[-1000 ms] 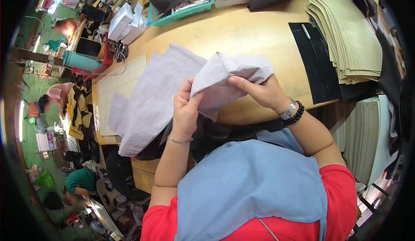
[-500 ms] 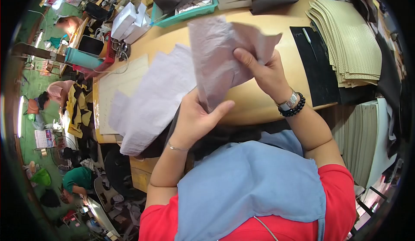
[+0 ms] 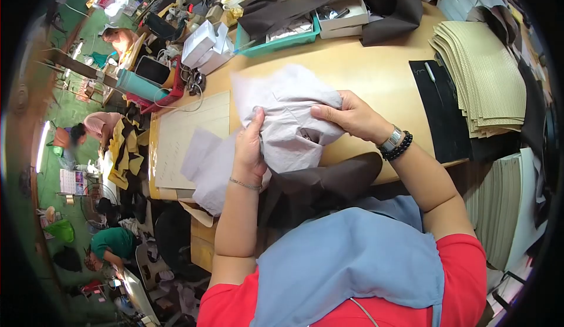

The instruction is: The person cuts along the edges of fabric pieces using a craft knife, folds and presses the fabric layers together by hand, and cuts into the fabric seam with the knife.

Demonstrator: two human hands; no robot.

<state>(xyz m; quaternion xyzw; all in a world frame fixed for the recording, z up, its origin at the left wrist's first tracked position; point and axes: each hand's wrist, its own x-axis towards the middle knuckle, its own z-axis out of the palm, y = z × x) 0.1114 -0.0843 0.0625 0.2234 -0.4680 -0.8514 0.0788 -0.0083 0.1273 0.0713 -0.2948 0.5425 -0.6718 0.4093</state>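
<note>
A crumpled, pale lilac-grey sheet of tissue paper is held up between my two hands over the table. My left hand grips its left side with the thumb on top. On the right side, my right hand pinches the paper, thumb pointing inward. A small dark, shiny spot shows in a fold near the lower middle; I cannot make out what it is. Below the paper, a dark brown piece of material lies over the table's front edge. More tissue paper lies loosely to the left of my left hand.
A teal tray and white boxes stand at the back. Stacked yellowish textured sheets and a black strip with a white-handled tool lie right. A marked board lies left. Other people sit at far-left workplaces.
The tissue paper has come down from a raised, upright position and is now more bunched. My right hand has lowered; the dark brown material below shows more. The camera view has shifted.
</note>
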